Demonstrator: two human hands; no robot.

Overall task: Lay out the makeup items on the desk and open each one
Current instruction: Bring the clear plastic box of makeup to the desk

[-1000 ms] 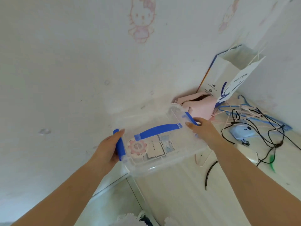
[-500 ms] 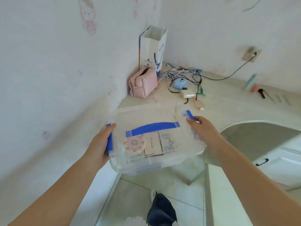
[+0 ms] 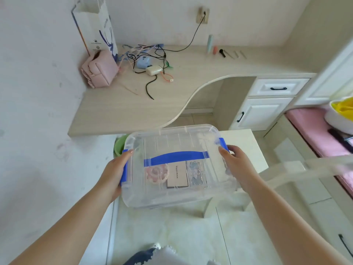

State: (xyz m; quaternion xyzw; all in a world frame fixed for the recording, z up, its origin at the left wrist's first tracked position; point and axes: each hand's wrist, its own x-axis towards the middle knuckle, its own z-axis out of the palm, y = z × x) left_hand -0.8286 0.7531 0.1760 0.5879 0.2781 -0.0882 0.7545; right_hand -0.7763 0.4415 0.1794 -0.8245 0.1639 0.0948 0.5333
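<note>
I carry a clear plastic storage box (image 3: 177, 142) with a blue handle and blue side clips, held in the air in front of the desk (image 3: 122, 109). My left hand (image 3: 112, 173) grips its left end over the blue clip. My right hand (image 3: 236, 165) grips its right end by the other clip. The lid is closed. Through it I see three makeup items: a round pink compact (image 3: 157, 174), a flat pale palette (image 3: 176, 176) and a bluish patterned case (image 3: 196, 174).
On the desk stand a pink pouch (image 3: 99, 70), a white paper bag (image 3: 95, 25), tangled cables (image 3: 150, 58) with a blue device, and small bottles and brushes (image 3: 219, 50) at the back right. White drawers (image 3: 267, 100) are to the right. A green bin (image 3: 119, 145) sits under the desk edge.
My view has swung right and down, away from the wall, so the whole desk shows. The box stays held between both hands and now hangs lower, in front of the desk edge.
</note>
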